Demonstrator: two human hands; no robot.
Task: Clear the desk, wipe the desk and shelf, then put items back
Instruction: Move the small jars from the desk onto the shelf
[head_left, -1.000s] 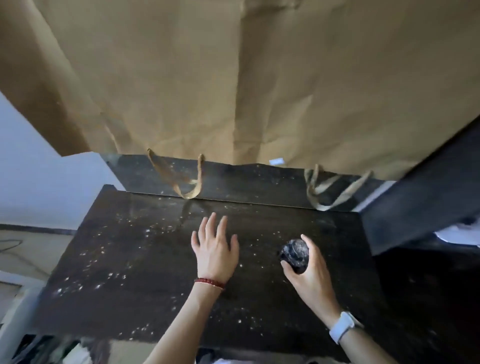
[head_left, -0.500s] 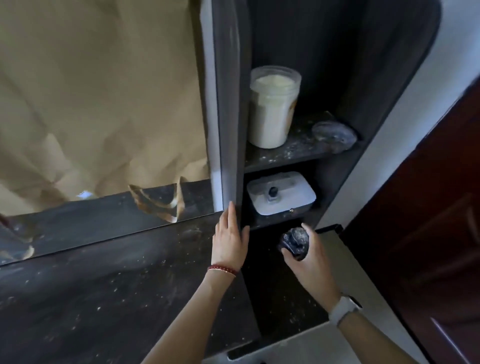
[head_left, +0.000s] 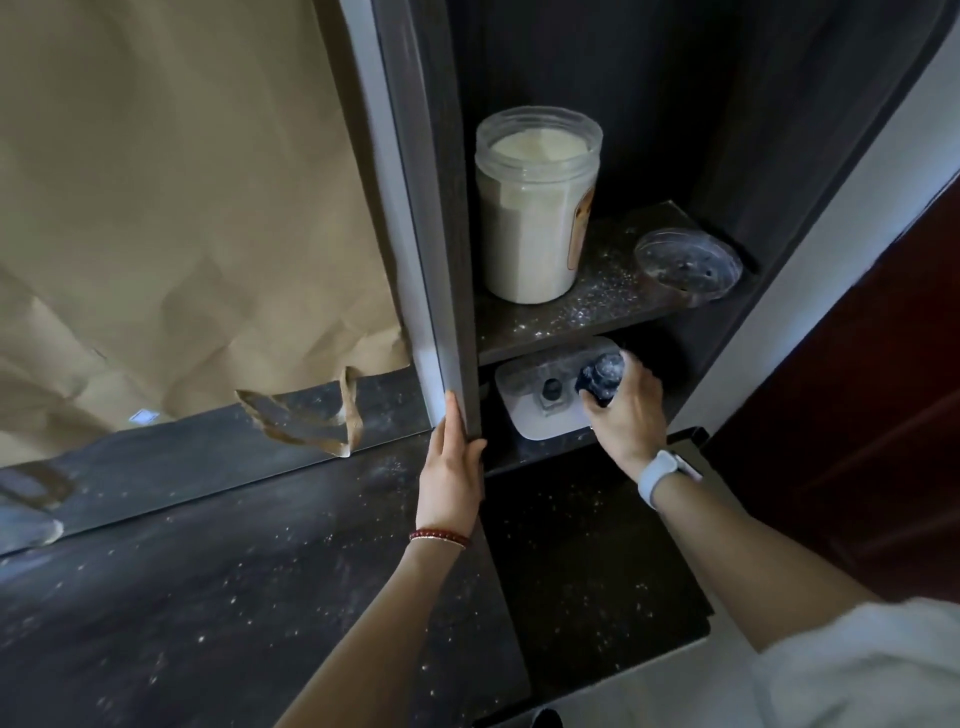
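Observation:
My right hand (head_left: 626, 410) is shut on a small dark crumpled cloth (head_left: 601, 375), dusted white, and holds it inside the lower shelf opening, just above a white lidded box (head_left: 530, 400). My left hand (head_left: 451, 467) rests flat against the bottom of the shelf's vertical side panel (head_left: 441, 260), fingers together, holding nothing. The dark desk (head_left: 208, 597) is speckled with white powder. On the upper shelf board (head_left: 602, 301), also powdery, stand an open jar of pale powder (head_left: 535, 208) and a clear round lid (head_left: 687, 267).
A large brown paper bag (head_left: 182, 208) hangs over the desk's back ledge, its handles (head_left: 322, 421) drooping onto it. A lower dark surface (head_left: 587, 571) lies under my right arm. A dark red door (head_left: 857, 441) stands at the right.
The view swung right from the desk to the shelf. My right hand carried the cloth up and forward into the lower shelf. My left hand slid to the side panel.

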